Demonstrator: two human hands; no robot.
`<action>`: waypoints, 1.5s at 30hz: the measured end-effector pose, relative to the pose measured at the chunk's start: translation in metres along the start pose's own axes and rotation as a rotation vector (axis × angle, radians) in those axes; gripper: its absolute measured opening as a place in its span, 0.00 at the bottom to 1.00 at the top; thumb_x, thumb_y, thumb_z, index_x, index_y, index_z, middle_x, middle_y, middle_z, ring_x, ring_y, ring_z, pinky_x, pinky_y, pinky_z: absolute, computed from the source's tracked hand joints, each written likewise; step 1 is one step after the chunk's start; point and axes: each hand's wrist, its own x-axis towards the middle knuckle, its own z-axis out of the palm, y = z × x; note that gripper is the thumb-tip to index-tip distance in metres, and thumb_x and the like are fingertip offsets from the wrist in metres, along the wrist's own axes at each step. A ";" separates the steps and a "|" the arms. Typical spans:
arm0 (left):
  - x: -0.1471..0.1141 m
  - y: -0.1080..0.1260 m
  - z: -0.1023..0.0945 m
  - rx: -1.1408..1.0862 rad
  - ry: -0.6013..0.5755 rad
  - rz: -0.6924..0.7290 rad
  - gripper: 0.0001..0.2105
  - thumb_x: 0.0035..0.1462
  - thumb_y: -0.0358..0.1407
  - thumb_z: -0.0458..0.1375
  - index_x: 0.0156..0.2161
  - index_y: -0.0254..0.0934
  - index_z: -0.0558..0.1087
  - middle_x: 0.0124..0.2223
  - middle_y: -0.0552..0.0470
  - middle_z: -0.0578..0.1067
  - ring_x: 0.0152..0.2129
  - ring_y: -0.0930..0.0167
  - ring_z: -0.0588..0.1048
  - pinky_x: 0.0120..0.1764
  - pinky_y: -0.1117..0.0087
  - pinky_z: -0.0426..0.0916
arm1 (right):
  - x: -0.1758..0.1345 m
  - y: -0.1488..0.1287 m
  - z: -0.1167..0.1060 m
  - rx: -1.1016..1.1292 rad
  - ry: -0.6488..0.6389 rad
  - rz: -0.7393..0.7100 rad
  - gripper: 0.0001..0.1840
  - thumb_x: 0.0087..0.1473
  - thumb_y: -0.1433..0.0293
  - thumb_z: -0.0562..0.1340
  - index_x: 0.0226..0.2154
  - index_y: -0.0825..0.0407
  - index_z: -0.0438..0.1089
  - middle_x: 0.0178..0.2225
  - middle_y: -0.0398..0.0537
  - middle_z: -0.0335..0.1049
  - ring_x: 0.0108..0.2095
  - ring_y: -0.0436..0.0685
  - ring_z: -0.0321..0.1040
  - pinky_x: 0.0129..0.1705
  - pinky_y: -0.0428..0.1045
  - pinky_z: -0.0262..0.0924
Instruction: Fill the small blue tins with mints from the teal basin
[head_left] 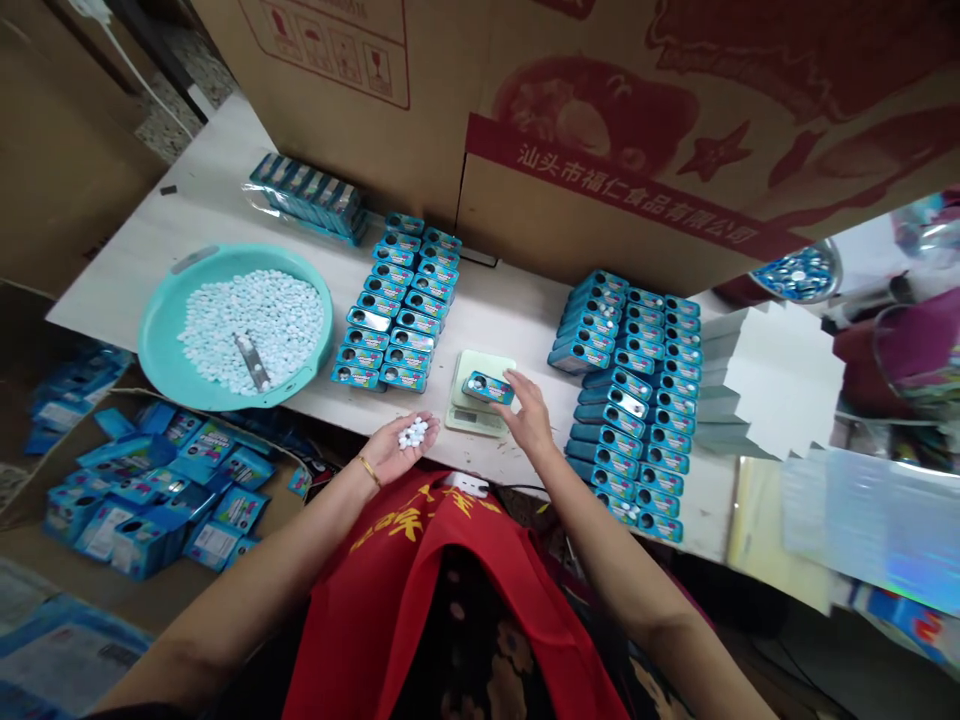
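My left hand (401, 448) is cupped palm up near the table's front edge, with a small heap of white candies (412, 433) in it. With fingertips and thumb, my right hand (529, 412) grips the right end of a small blue tin (484, 386). That tin is over the plate of a pale green kitchen scale (480, 418); I cannot tell if it rests there. Left of the scale, more blue tins (405, 330) stand in two columns, dark round openings on top. A turquoise basin (161, 335) holds many white candies and a metal scoop (251, 362).
Several columns of blue tins (630, 400) stand right of the scale, some with candies on top. Wrapped tins (307, 197) lie at the back left. A large cardboard box (420, 150) walls off the table's back. Below left, an open carton (30, 490) holds blue packs.
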 end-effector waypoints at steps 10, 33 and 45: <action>-0.022 -0.032 -0.019 0.149 -0.090 -0.068 0.07 0.48 0.21 0.51 0.29 0.27 0.71 0.30 0.46 0.74 0.30 0.71 0.73 0.39 0.67 0.68 | -0.043 -0.103 0.022 -0.222 -0.632 -0.319 0.13 0.54 0.73 0.52 0.44 0.53 0.62 0.37 0.50 0.63 0.37 0.54 0.58 0.37 0.47 0.57; -0.032 -0.036 -0.023 0.330 -0.233 -0.106 0.10 0.45 0.21 0.56 0.35 0.27 0.73 0.37 0.42 0.75 0.36 0.67 0.73 0.43 0.67 0.64 | -0.056 -0.098 0.016 -0.198 -0.686 -0.240 0.08 0.51 0.73 0.54 0.36 0.55 0.63 0.34 0.49 0.63 0.37 0.53 0.60 0.39 0.47 0.56; -0.030 -0.034 -0.017 0.339 -0.216 -0.113 0.09 0.45 0.21 0.57 0.35 0.27 0.73 0.35 0.43 0.75 0.34 0.70 0.73 0.42 0.71 0.65 | -0.057 -0.090 0.012 0.113 -0.589 -0.189 0.11 0.51 0.72 0.56 0.39 0.52 0.67 0.32 0.46 0.66 0.35 0.50 0.63 0.39 0.46 0.58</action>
